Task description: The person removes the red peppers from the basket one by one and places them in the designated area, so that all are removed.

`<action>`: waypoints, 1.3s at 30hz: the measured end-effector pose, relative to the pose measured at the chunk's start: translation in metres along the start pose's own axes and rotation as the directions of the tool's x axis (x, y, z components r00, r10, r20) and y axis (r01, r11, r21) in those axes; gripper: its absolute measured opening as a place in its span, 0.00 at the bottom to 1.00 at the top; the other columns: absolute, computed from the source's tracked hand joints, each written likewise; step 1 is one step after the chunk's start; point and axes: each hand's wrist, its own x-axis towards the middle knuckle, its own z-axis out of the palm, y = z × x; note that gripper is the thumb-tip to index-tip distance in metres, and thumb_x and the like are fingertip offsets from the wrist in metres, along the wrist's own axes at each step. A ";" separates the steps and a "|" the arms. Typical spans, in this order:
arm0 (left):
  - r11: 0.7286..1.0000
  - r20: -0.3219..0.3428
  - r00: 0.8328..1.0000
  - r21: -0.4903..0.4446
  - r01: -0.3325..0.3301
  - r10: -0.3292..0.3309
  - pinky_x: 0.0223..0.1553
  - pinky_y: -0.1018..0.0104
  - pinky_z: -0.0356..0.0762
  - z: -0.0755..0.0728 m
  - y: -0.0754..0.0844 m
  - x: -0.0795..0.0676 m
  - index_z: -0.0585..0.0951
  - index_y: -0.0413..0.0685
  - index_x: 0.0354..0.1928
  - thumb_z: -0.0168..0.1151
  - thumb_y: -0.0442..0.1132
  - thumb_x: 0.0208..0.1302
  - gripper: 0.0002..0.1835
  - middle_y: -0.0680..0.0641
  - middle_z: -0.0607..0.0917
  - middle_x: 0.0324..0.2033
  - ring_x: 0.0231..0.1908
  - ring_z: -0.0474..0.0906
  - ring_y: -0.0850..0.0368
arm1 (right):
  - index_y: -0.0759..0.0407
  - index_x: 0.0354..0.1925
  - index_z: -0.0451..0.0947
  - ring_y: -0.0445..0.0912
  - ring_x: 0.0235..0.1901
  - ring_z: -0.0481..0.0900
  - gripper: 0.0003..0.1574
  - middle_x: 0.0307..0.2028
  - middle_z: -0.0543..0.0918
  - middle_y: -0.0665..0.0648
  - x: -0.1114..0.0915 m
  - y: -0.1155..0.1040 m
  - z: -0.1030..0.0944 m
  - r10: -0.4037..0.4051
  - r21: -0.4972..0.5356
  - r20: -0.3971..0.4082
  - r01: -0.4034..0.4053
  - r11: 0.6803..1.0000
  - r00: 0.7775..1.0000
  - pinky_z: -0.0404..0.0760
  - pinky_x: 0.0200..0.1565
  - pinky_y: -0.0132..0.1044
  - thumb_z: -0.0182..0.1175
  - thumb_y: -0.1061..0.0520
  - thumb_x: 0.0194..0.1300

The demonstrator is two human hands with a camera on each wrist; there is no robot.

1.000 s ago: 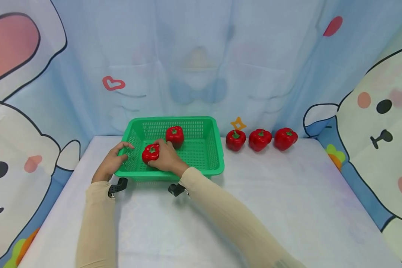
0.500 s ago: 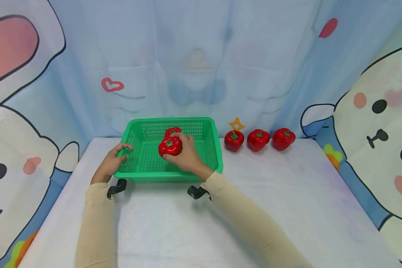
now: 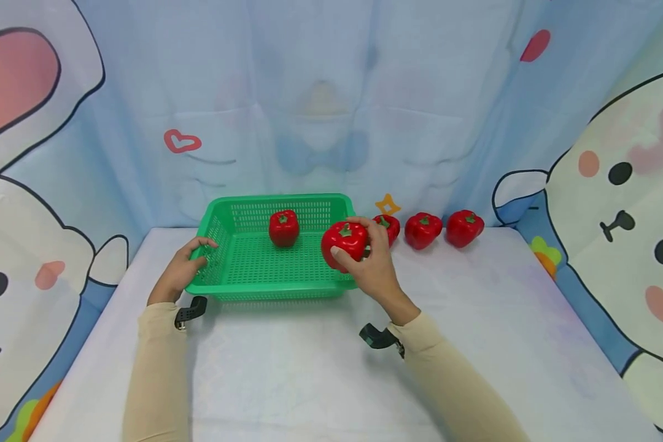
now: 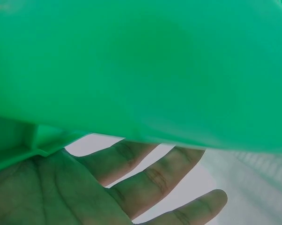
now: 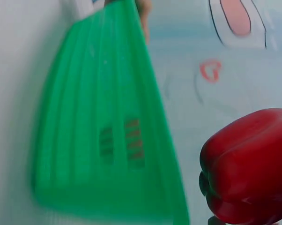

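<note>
Pinched between the thumb and fingers of the right hand point(image 3: 378, 270), one red pepper point(image 3: 344, 244) is held up at the right end of the green basket point(image 3: 271, 286), its stem facing upward. The left hand point(image 3: 180, 269) touches the basket's left end, thumb and forefinger reaching over the rim, the other fingers spread and nearly straight outside it. A second pepper point(image 3: 284, 229) sits inside toward the far wall; three more peppers point(image 3: 422, 231) line the table point(image 3: 287, 368) to the right, the nearest partly hidden behind the right hand.
</note>
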 end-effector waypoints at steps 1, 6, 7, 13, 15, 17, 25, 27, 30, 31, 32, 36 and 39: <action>1.000 0.002 1.000 -0.001 0.002 -0.002 0.49 0.49 0.61 0.000 0.000 0.000 0.67 0.45 0.66 0.40 0.30 0.69 0.24 0.38 0.47 0.78 0.66 0.55 0.37 | 0.50 0.66 0.63 0.52 0.63 0.66 0.43 0.63 0.66 0.59 -0.001 0.004 -0.008 0.001 -0.009 -0.026 -0.002 1.000 1.000 0.81 0.51 0.54 0.71 0.54 0.55; 1.000 0.003 1.000 0.001 -0.001 0.001 0.54 0.44 0.60 0.000 0.002 -0.003 0.67 0.46 0.67 0.40 0.31 0.69 0.25 0.39 0.45 0.78 0.74 0.47 0.34 | 0.53 0.68 0.62 0.53 0.63 0.65 0.44 0.66 0.64 0.61 -0.004 0.032 -0.045 0.045 -0.036 -0.159 -0.052 0.998 0.986 0.78 0.54 0.56 0.70 0.55 0.57; 1.000 0.002 1.000 0.002 -0.004 0.004 0.54 0.44 0.60 0.000 0.002 -0.004 0.67 0.46 0.67 0.40 0.31 0.69 0.25 0.39 0.45 0.78 0.74 0.46 0.34 | 0.53 0.69 0.61 0.54 0.63 0.65 0.45 0.66 0.63 0.62 -0.005 0.038 -0.050 0.052 -0.051 -0.179 -0.062 0.997 0.982 0.77 0.55 0.57 0.70 0.55 0.58; 1.000 -0.001 1.000 -0.001 -0.004 0.004 0.51 0.49 0.62 0.000 0.002 -0.004 0.66 0.45 0.68 0.39 0.30 0.68 0.26 0.38 0.45 0.78 0.68 0.54 0.37 | 0.56 0.71 0.58 0.57 0.65 0.63 0.50 0.66 0.62 0.65 -0.007 0.073 -0.062 0.091 -0.248 -0.187 -0.136 0.959 0.978 0.76 0.57 0.59 0.71 0.53 0.56; 1.000 -0.002 1.000 -0.003 0.001 -0.001 0.51 0.49 0.62 0.000 0.002 -0.004 0.66 0.45 0.68 0.39 0.30 0.68 0.26 0.38 0.46 0.78 0.67 0.55 0.37 | 0.58 0.72 0.57 0.59 0.65 0.63 0.50 0.65 0.62 0.66 -0.008 0.084 -0.062 0.128 -0.295 -0.150 -0.168 0.941 0.980 0.76 0.57 0.60 0.70 0.52 0.57; 1.000 -0.001 1.000 -0.007 0.001 -0.001 0.52 0.47 0.61 0.001 0.002 -0.004 0.66 0.46 0.68 0.39 0.30 0.69 0.26 0.38 0.45 0.78 0.69 0.53 0.36 | 0.59 0.72 0.57 0.60 0.65 0.63 0.51 0.66 0.63 0.66 -0.007 0.092 -0.062 0.163 -0.325 -0.115 -0.192 0.926 0.980 0.76 0.57 0.60 0.70 0.52 0.58; 1.000 -0.003 1.000 -0.013 0.007 -0.007 0.54 0.45 0.60 0.002 0.003 -0.003 0.66 0.45 0.68 0.40 0.30 0.68 0.26 0.39 0.44 0.78 0.72 0.49 0.35 | 0.60 0.73 0.56 0.62 0.66 0.62 0.51 0.67 0.62 0.69 -0.002 0.107 -0.061 0.191 -0.389 -0.032 -0.188 0.902 0.981 0.73 0.60 0.62 0.69 0.50 0.59; 1.000 -0.005 1.000 -0.015 0.008 -0.008 0.54 0.46 0.61 0.001 0.002 -0.002 0.66 0.45 0.67 0.39 0.30 0.68 0.26 0.39 0.45 0.78 0.71 0.50 0.35 | 0.61 0.73 0.55 0.62 0.67 0.62 0.51 0.67 0.62 0.69 -0.001 0.108 -0.061 0.194 -0.405 -0.018 -0.184 0.896 0.981 0.71 0.61 0.62 0.68 0.49 0.60; 1.000 -0.008 1.000 -0.022 0.003 -0.003 0.55 0.45 0.59 0.001 0.001 -0.001 0.66 0.44 0.67 0.39 0.30 0.68 0.25 0.38 0.45 0.78 0.73 0.48 0.36 | 0.61 0.74 0.52 0.63 0.67 0.61 0.53 0.68 0.61 0.70 0.001 0.106 -0.061 0.208 -0.418 0.002 -0.188 0.889 0.978 0.69 0.62 0.63 0.67 0.48 0.60; 1.000 -0.007 1.000 -0.026 0.002 -0.003 0.55 0.45 0.58 0.001 0.001 -0.001 0.66 0.44 0.67 0.39 0.30 0.68 0.25 0.38 0.45 0.78 0.73 0.47 0.36 | 0.61 0.74 0.51 0.63 0.68 0.60 0.54 0.68 0.60 0.70 0.001 0.105 -0.062 0.214 -0.424 0.009 -0.190 0.886 0.977 0.69 0.63 0.63 0.68 0.48 0.60; 1.000 -0.005 1.000 -0.027 0.002 -0.003 0.56 0.45 0.58 0.001 0.000 -0.001 0.66 0.44 0.67 0.39 0.30 0.68 0.25 0.38 0.45 0.78 0.73 0.46 0.36 | 0.62 0.75 0.50 0.64 0.68 0.59 0.56 0.69 0.59 0.70 0.001 0.103 -0.062 0.219 -0.430 0.015 -0.191 0.883 0.976 0.69 0.63 0.64 0.68 0.47 0.60; 1.000 -0.002 1.000 -0.018 0.006 -0.006 0.55 0.45 0.59 0.001 -0.001 0.000 0.66 0.45 0.68 0.39 0.30 0.68 0.26 0.39 0.45 0.78 0.74 0.46 0.36 | 0.61 0.76 0.47 0.65 0.69 0.57 0.60 0.71 0.54 0.70 0.000 0.087 -0.063 0.208 -0.457 0.031 -0.171 0.873 0.978 0.70 0.60 0.66 0.70 0.47 0.57; 1.000 -0.008 1.000 -0.015 0.008 -0.008 0.54 0.46 0.59 0.001 -0.002 0.000 0.66 0.46 0.68 0.39 0.30 0.68 0.26 0.39 0.45 0.78 0.73 0.48 0.36 | 0.58 0.76 0.48 0.65 0.70 0.55 0.61 0.72 0.54 0.69 0.000 0.064 -0.059 0.152 -0.468 0.050 -0.111 0.877 0.987 0.71 0.58 0.67 0.71 0.47 0.56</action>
